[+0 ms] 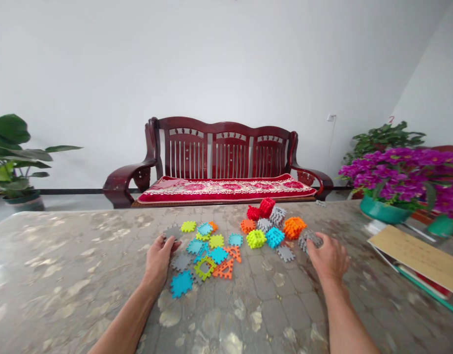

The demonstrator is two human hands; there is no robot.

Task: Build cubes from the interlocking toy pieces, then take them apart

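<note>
Centre frame, the left hand point(159, 256) grips the edge of a flat grey toothed plastic tile point(172, 231). The right hand point(327, 258) closes around a grey interlocked plastic cube point(309, 239), which could pop apart if squeezed.

Left hand point(158, 258): bare; the back and the thumb side show, with the knuckles faintly marked.
Left hand digits: thumb distinct; the other fingers are short in view and partly hidden, and the nails are too small to assess.
Left forearm point(128, 319): bare from the wrist to the bottom edge of the picture; slim, widening toward the edge.
Right hand point(327, 258): bare; the back shows as broad and rounded, with the fingertips hidden beyond the knuckles.
Right forearm point(344, 314): bare from the wrist to the bottom edge; same slim build, and the wrist is narrow.
Clothing: both arms are uncovered over their whole visible length.
</note>
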